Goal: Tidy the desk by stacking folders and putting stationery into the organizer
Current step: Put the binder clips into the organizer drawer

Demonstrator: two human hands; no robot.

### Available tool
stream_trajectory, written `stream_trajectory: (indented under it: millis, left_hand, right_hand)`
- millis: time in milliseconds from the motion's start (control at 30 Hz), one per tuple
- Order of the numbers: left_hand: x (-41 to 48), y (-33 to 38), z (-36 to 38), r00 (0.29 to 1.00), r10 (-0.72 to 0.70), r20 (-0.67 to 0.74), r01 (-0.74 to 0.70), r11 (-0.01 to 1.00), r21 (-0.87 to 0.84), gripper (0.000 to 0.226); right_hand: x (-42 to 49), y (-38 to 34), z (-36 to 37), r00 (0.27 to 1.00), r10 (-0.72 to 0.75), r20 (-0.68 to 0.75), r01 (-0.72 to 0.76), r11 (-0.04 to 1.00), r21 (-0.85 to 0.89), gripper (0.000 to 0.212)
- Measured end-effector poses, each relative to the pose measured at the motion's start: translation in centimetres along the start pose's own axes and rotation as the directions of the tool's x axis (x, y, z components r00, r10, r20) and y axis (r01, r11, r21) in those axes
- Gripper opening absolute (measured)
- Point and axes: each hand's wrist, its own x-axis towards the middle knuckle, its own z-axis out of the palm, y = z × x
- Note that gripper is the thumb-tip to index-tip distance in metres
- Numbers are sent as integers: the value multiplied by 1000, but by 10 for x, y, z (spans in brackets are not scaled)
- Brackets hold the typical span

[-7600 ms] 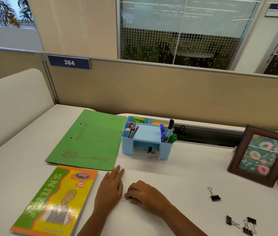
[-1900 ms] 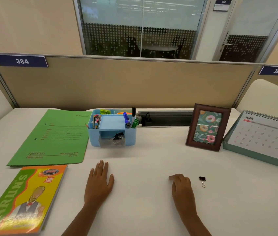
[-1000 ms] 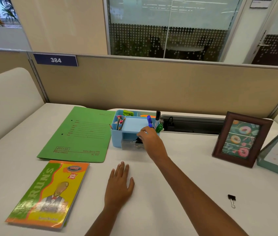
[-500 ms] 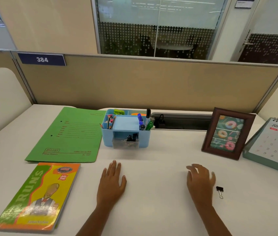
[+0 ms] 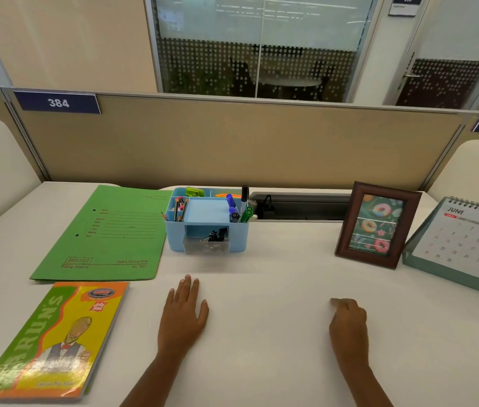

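The blue organizer stands at the back middle of the white desk, with pens, markers and pencils upright in it. Black binder clips fill its clear front drawer. A green folder lies flat to its left. In front of the folder lies a yellow and green book. My left hand rests flat on the desk, holding nothing. My right hand is curled with fingertips pinched on the desk, where a black binder clip lay. The clip itself is hidden by the fingers.
A brown photo frame stands at the back right, with a desk calendar beside it. A cable slot runs behind the organizer, below the beige partition.
My right hand went to the organizer's drawer a second ago, then came back to the right. It has now closed over the spot of the last loose clip, which no longer shows.
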Motion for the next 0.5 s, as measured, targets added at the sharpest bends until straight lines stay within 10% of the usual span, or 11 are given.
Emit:
stream_trajectory:
  millis: [500]
  left_hand:
    - [-1,2,-4,1000,-10,28,10,1000,-19,54]
  right_hand:
    - [28,-153,0,854,-521,0,465,763,449,15]
